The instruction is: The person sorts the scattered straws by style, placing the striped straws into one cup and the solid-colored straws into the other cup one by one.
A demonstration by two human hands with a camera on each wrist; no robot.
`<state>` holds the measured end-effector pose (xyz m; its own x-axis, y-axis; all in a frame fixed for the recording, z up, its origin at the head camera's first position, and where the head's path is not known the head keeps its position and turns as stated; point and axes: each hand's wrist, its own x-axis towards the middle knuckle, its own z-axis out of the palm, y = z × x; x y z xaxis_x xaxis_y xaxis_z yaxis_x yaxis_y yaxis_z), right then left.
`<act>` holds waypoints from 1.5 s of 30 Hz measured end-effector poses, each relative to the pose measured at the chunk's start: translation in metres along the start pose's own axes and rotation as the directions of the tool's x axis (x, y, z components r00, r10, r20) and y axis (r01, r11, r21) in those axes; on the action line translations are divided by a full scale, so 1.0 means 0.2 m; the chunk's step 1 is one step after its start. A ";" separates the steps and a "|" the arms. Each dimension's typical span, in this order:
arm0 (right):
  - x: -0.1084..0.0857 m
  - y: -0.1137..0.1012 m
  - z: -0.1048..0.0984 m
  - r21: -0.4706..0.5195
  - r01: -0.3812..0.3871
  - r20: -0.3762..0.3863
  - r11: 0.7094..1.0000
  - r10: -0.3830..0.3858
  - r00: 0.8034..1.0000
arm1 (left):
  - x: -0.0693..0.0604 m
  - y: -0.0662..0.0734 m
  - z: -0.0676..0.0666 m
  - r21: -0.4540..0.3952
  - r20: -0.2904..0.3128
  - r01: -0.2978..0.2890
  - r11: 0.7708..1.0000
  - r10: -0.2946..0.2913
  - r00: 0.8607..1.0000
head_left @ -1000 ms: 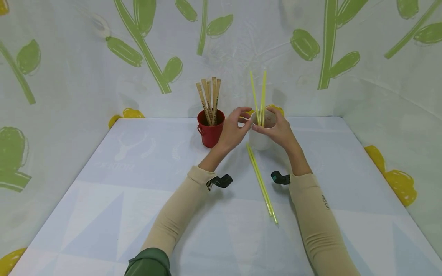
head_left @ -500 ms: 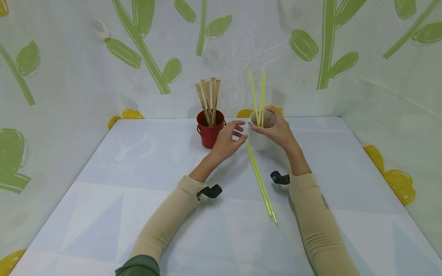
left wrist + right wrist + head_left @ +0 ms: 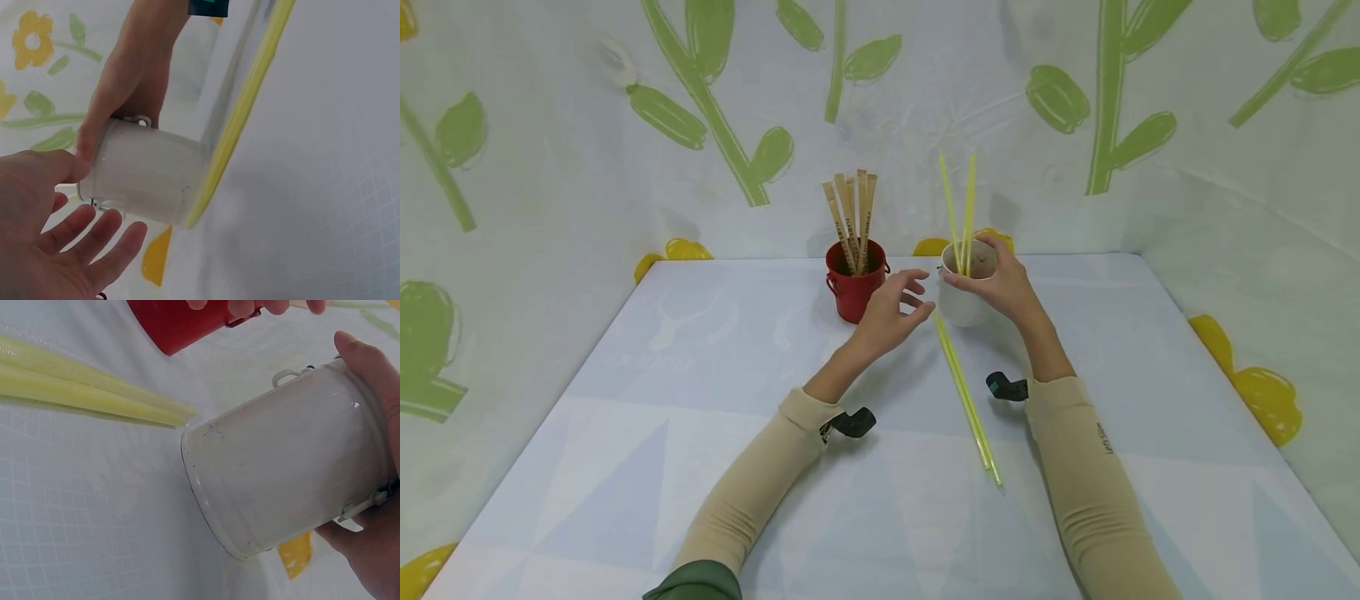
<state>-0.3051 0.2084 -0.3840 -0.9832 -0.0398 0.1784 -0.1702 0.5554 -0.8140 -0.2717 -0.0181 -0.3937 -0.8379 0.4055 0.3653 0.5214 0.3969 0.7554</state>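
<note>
My right hand (image 3: 1007, 287) grips the rim of a small white metal bucket (image 3: 961, 307), thumb at the front and fingers at the far side. Several thin yellow sticks (image 3: 970, 200), straw-like, stand in the bucket and lean against its rim. My left hand (image 3: 887, 315) hovers to the left of the bucket, its fingers loosely bent and holding nothing. In the left wrist view that hand (image 3: 69, 231) appears beside the white bucket (image 3: 147, 172). More yellow sticks (image 3: 966, 396) lie on the table in front of the bucket, close to its base.
A red bucket (image 3: 850, 296) with several flat wooden sticks (image 3: 850, 212) in it stands just behind and left of my left hand. The table (image 3: 700, 467) has a pale patterned cover. Behind it hangs a leaf-printed cloth (image 3: 955, 67).
My left hand has come off the left side of the white bucket and drawn back to the left and nearer. The right hand stays on the rim; the sticks look unmoved.
</note>
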 end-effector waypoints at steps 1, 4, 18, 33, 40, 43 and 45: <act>0.00 0.00 0.00 -0.001 0.000 0.002 1.000 0.000 1.000 | 0.00 0.00 0.00 0.005 0.005 0.003 1.000 -0.003 1.000; 0.00 -0.01 0.01 -0.012 0.005 0.003 1.000 -0.005 1.000 | -0.01 0.00 0.00 0.014 0.025 0.009 1.000 -0.009 1.000; 0.01 0.02 0.01 -0.016 -0.003 -0.005 1.000 0.003 1.000 | -0.03 0.01 0.04 0.168 0.171 0.160 0.973 -0.189 0.967; -0.01 0.00 0.00 -0.012 0.006 -0.001 1.000 -0.006 1.000 | -0.07 0.03 0.16 0.377 0.270 0.096 0.921 -0.208 0.940; 0.00 0.00 0.01 -0.011 0.004 0.003 1.000 -0.004 1.000 | -0.11 0.06 0.19 0.440 0.288 0.023 0.897 -0.165 0.943; 0.00 0.00 0.00 -0.017 0.001 0.003 1.000 -0.001 1.000 | -0.11 0.07 0.20 0.452 0.299 0.021 0.892 -0.174 0.938; 0.00 0.01 0.00 -0.020 0.000 0.002 1.000 0.000 1.000 | -0.11 0.07 0.21 0.461 0.306 0.023 0.887 -0.183 0.934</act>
<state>-0.3058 0.2093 -0.3845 -0.9833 -0.0414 0.1772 -0.1688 0.5718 -0.8028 -0.2380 0.0129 -0.4134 -0.8290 0.5581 0.0368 0.5177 0.7408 0.4279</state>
